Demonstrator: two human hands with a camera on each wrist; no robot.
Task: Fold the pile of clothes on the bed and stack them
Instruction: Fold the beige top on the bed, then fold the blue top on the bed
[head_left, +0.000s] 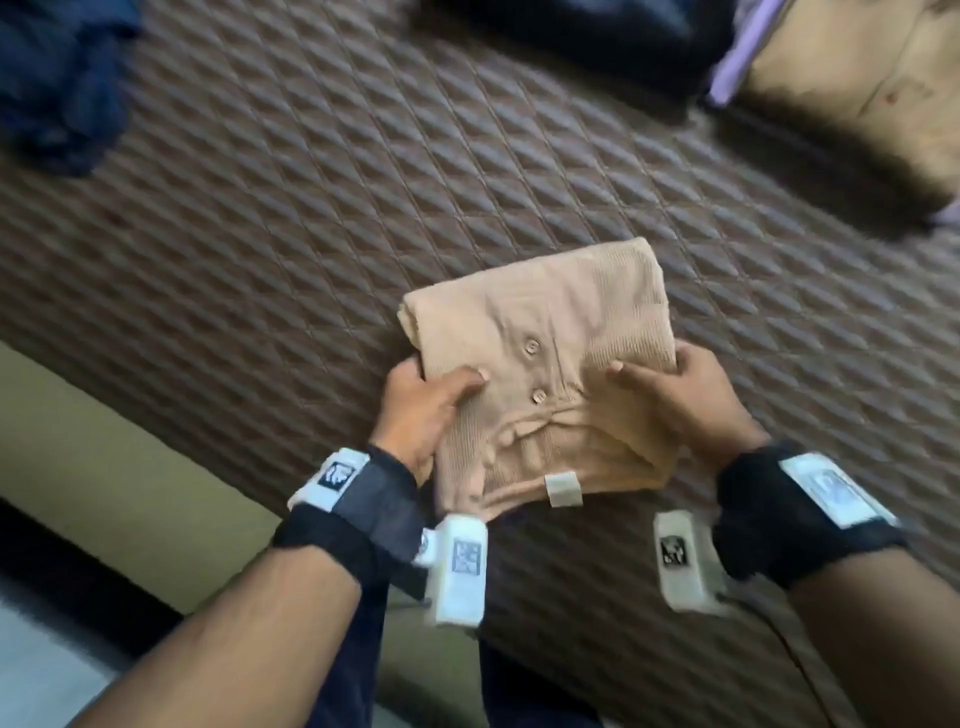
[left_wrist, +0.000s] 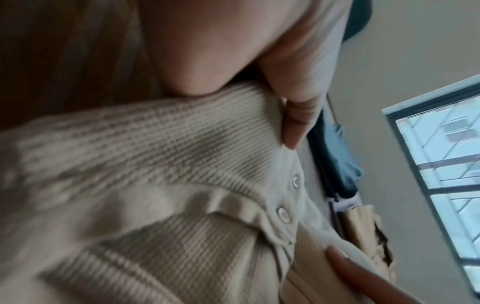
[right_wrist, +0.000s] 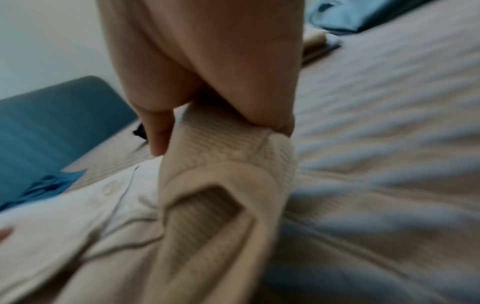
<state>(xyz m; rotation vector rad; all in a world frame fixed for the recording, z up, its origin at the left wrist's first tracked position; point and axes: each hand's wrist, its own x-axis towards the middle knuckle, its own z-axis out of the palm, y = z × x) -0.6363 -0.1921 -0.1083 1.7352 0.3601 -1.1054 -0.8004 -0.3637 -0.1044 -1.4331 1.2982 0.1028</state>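
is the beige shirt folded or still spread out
Folded. The shirt is a compact layered rectangle on the bed, buttons on top. The left hand and right hand grip its near corners.

Head view: looks steeply down on the bed (head_left: 311, 208) from above. Wrist views: very near, each looking along its hand; all three share the folded beige top (head_left: 540, 332).

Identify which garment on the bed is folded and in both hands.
The beige ribbed shirt with buttons, gripped by left hand and right hand; the dark blue clothes lie crumpled, untouched.
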